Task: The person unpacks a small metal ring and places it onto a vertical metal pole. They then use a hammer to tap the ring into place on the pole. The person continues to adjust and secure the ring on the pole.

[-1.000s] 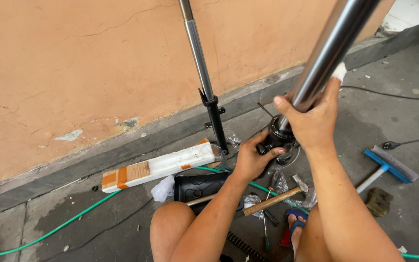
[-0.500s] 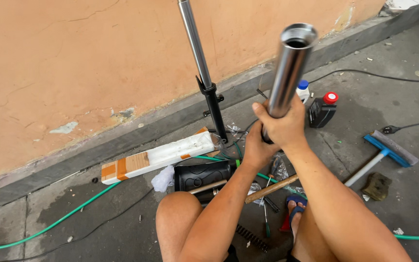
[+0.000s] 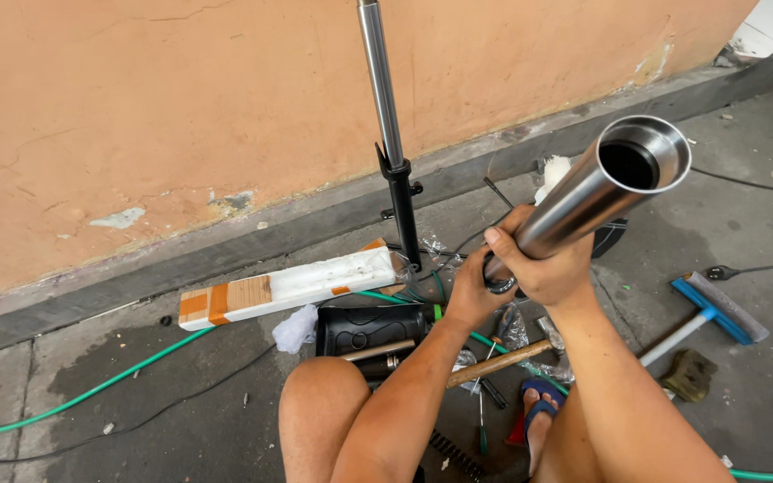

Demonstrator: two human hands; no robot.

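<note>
Hidden: lower end of steel tube (image 3: 601, 192) covered by both hands; dark ring there only partly seen.
Cut off: second fork leg (image 3: 388, 134) against far wall, top out of frame.
Right hand (image 3: 543, 264): clenched around tube near its lower end, thumb on top.
Left hand (image 3: 474, 291): wrapped under tube's base, fingers mostly concealed.
Tube: centre right, tilted, open mouth facing camera.
Floor (image 3: 181, 402): wooden-handled hammer (image 3: 498, 362) near, under forearms; black case (image 3: 370, 329) left of it; green hose (image 3: 91, 394) far left; blue brush (image 3: 717, 309) right.

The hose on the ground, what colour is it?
Green. The hose shows best in the head view, lying across the grey pavement.
</note>
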